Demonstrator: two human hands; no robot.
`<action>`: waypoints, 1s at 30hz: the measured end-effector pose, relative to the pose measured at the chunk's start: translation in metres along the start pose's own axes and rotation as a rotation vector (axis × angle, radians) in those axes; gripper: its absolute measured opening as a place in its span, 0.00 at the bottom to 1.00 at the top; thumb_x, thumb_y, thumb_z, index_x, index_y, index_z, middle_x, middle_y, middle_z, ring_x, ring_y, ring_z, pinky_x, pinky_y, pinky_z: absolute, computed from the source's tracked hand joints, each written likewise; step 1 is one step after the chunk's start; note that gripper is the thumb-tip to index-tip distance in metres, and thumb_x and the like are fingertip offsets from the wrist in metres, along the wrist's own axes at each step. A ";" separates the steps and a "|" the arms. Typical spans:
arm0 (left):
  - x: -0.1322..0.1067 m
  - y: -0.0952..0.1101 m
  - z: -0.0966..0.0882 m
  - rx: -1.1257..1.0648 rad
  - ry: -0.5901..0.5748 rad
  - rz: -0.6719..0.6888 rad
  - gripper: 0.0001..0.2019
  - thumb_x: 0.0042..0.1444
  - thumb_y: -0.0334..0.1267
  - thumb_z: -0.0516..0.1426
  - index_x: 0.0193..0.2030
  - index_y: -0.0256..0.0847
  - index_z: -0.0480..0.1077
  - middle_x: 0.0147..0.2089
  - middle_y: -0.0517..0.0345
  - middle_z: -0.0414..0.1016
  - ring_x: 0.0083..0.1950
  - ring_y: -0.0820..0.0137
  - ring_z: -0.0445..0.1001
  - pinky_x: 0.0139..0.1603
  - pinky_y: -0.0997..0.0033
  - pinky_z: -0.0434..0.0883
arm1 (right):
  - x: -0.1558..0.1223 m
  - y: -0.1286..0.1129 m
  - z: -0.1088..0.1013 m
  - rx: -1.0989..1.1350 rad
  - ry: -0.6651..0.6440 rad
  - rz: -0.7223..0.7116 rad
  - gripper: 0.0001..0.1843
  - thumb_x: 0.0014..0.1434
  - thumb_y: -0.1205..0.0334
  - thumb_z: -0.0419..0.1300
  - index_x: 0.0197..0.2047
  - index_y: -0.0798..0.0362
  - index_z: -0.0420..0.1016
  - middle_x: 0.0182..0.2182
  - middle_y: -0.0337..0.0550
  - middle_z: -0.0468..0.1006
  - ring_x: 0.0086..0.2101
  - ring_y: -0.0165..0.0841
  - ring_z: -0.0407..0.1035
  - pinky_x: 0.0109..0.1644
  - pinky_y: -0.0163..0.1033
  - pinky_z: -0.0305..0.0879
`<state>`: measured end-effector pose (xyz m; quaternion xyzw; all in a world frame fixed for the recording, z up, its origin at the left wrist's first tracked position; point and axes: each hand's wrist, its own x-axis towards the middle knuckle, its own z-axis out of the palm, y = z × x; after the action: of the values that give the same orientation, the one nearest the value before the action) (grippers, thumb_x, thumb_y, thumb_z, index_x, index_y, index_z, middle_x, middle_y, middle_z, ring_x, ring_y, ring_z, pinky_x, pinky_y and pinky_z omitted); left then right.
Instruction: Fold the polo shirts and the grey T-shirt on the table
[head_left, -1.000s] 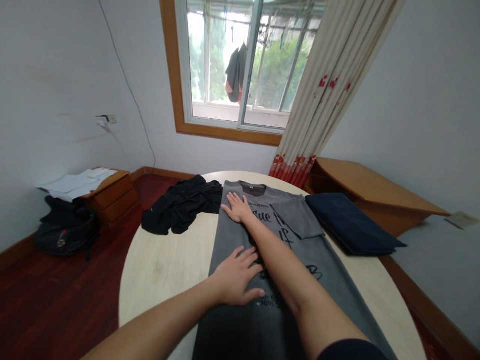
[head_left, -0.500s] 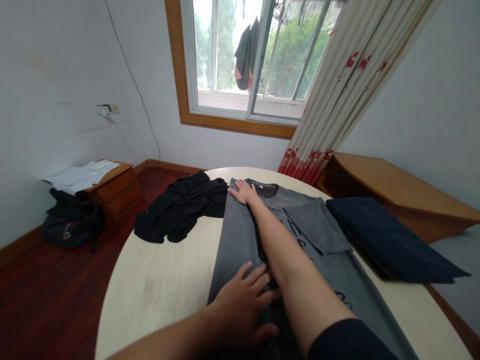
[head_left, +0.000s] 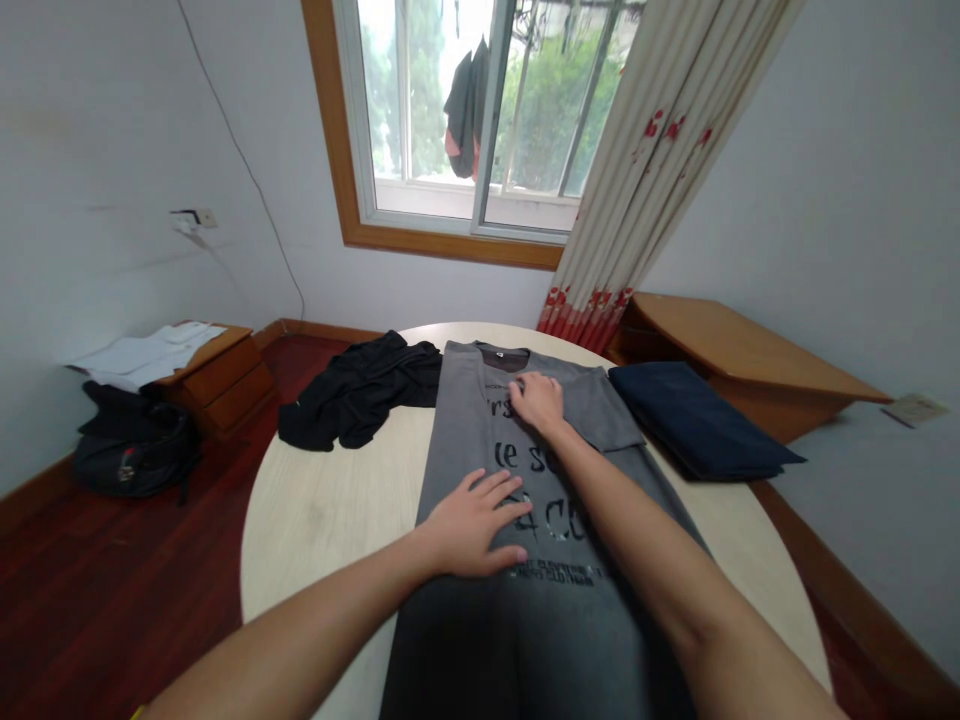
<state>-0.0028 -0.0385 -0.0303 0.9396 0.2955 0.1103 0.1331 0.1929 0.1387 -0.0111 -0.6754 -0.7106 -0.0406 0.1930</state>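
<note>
A grey T-shirt (head_left: 457,430) with black lettering lies on the round table, collar toward the window. Its left side has a straight folded edge, and on the right a sleeve (head_left: 600,405) is laid across the shirt. My left hand (head_left: 472,525) rests palm down on the middle of the shirt, fingers spread over part of the print. Farther up, below the collar, my right hand (head_left: 538,402) lies on the upper print with its fingers slightly bent. No cloth shows pinched in either hand.
A crumpled black garment (head_left: 367,385) lies left of the shirt on the pale table (head_left: 315,540). Folded dark navy cloth (head_left: 690,415) sits at the right. Beyond are a wooden desk (head_left: 750,340), a curtain (head_left: 637,170), a small cabinet (head_left: 225,380) and a black bag (head_left: 135,450).
My right hand has moved from the shirt's upper left shoulder rightward onto the print. My left hand has shifted slightly up and lies flatter. The left part of the shirt looks smoother, with more lettering showing.
</note>
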 end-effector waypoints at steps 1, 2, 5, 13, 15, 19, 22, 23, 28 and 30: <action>-0.001 0.001 0.000 0.004 0.004 -0.001 0.33 0.66 0.61 0.51 0.71 0.44 0.61 0.76 0.43 0.53 0.77 0.54 0.49 0.74 0.43 0.48 | -0.009 0.020 -0.012 -0.050 -0.014 0.075 0.22 0.68 0.54 0.51 0.54 0.58 0.77 0.55 0.59 0.77 0.56 0.48 0.69 0.64 0.52 0.55; -0.002 0.001 0.000 0.010 0.006 0.000 0.33 0.66 0.61 0.50 0.71 0.44 0.61 0.76 0.44 0.53 0.77 0.54 0.50 0.74 0.43 0.49 | -0.018 0.040 -0.024 -0.099 -0.025 0.139 0.22 0.67 0.54 0.52 0.54 0.59 0.78 0.55 0.61 0.76 0.55 0.49 0.69 0.62 0.52 0.58; -0.003 0.003 -0.003 0.046 -0.005 0.002 0.32 0.67 0.58 0.50 0.71 0.43 0.61 0.76 0.43 0.53 0.77 0.53 0.49 0.74 0.43 0.48 | -0.042 0.092 -0.053 -0.153 -0.073 0.307 0.23 0.66 0.55 0.53 0.56 0.58 0.77 0.56 0.62 0.75 0.54 0.51 0.71 0.56 0.51 0.65; 0.029 0.011 -0.020 0.143 -0.026 -0.040 0.19 0.67 0.51 0.52 0.55 0.43 0.73 0.57 0.46 0.73 0.59 0.54 0.69 0.58 0.52 0.68 | -0.080 0.147 -0.068 0.030 -0.195 0.437 0.20 0.62 0.59 0.58 0.52 0.62 0.81 0.51 0.63 0.80 0.54 0.49 0.74 0.57 0.44 0.66; 0.034 0.009 -0.018 0.128 0.044 -0.069 0.16 0.68 0.48 0.51 0.51 0.42 0.74 0.54 0.48 0.73 0.56 0.56 0.70 0.55 0.55 0.68 | -0.081 0.152 -0.067 0.144 -0.192 0.467 0.17 0.60 0.62 0.59 0.48 0.59 0.84 0.48 0.59 0.82 0.53 0.48 0.75 0.58 0.43 0.66; 0.029 0.000 -0.008 0.030 0.115 -0.028 0.14 0.67 0.45 0.53 0.54 0.44 0.73 0.58 0.50 0.72 0.61 0.56 0.67 0.60 0.54 0.66 | -0.081 0.158 -0.067 0.277 -0.171 0.493 0.15 0.60 0.61 0.60 0.44 0.58 0.85 0.42 0.53 0.85 0.47 0.43 0.78 0.51 0.39 0.70; 0.023 -0.005 -0.005 -0.042 0.117 -0.006 0.15 0.67 0.45 0.54 0.56 0.43 0.73 0.60 0.50 0.72 0.63 0.56 0.65 0.63 0.52 0.64 | -0.082 0.156 -0.068 0.357 -0.155 0.485 0.15 0.61 0.60 0.60 0.42 0.60 0.85 0.39 0.52 0.85 0.42 0.40 0.79 0.46 0.36 0.71; 0.022 -0.005 -0.005 -0.052 0.113 -0.008 0.16 0.67 0.45 0.54 0.56 0.43 0.73 0.61 0.49 0.72 0.64 0.56 0.65 0.64 0.52 0.64 | -0.082 0.155 -0.069 0.377 -0.149 0.488 0.15 0.61 0.60 0.60 0.41 0.60 0.85 0.38 0.52 0.85 0.40 0.40 0.79 0.45 0.36 0.72; 0.022 -0.003 -0.009 -0.063 0.104 -0.016 0.17 0.66 0.45 0.55 0.57 0.42 0.73 0.61 0.49 0.71 0.63 0.57 0.66 0.64 0.52 0.64 | -0.077 0.146 -0.077 0.288 -0.191 0.333 0.18 0.65 0.58 0.56 0.40 0.60 0.85 0.42 0.52 0.85 0.43 0.41 0.78 0.49 0.37 0.71; 0.022 -0.003 -0.010 -0.060 0.102 -0.018 0.17 0.66 0.45 0.56 0.57 0.42 0.73 0.61 0.49 0.71 0.64 0.57 0.66 0.65 0.52 0.64 | -0.073 0.140 -0.080 0.136 -0.200 0.216 0.18 0.66 0.57 0.56 0.43 0.60 0.84 0.50 0.54 0.82 0.52 0.43 0.75 0.55 0.37 0.68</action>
<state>0.0106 -0.0219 -0.0192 0.9256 0.3068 0.1656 0.1471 0.3478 0.0558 0.0104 -0.7339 -0.6506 0.0961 0.1697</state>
